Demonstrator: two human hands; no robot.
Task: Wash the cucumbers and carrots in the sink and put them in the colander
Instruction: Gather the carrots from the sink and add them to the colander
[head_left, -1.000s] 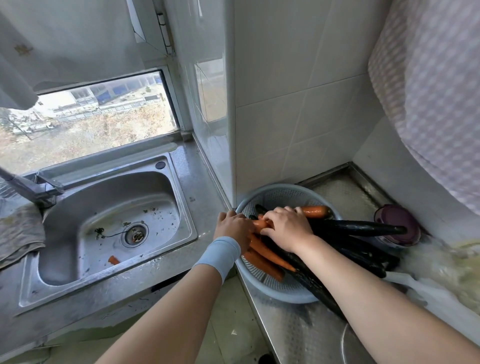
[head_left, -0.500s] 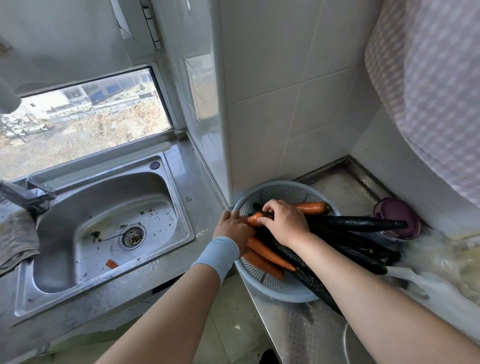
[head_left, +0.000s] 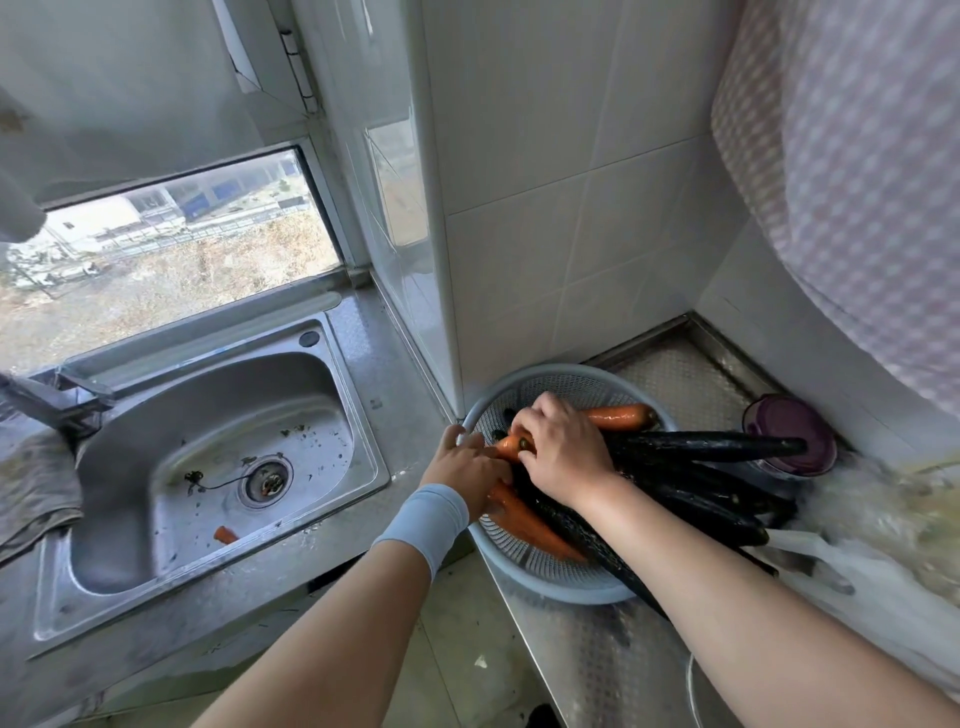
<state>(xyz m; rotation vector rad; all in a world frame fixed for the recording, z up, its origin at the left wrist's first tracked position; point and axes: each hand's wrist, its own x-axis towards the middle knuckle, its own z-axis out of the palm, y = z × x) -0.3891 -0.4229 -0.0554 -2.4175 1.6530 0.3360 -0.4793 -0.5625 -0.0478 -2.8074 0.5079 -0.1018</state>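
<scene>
Orange carrot (head_left: 508, 447), stub end showing, lies in the pale blue perforated plastic colander (head_left: 561, 382) near its left rim. Stub points left toward the sink; its long axis seems to run left to right, but the body is hidden. Right hand (head_left: 563, 454) covers it from above, fingers curled round the top end. Left hand (head_left: 465, 470), in a pale blue wristband (head_left: 426, 525), sits just beside it at the rim, against the carrot. Fingers tucked out of sight, so I cannot tell whether it grips anything. More carrots lie at the far side (head_left: 618, 417) and near side (head_left: 530, 527) of the colander. Long, dark, bumpy cucumbers (head_left: 696, 448) lie across it, overhanging the right rim toward a purple round tub (head_left: 789, 434). The colander stands on the steel bench (head_left: 597, 665). The stainless steel sink (head_left: 322, 395) lies well to the left, a small carrot piece (head_left: 225, 534) in its basin. Left hand is the nearer to the sink; any carry there goes leftward, stub end leading.
</scene>
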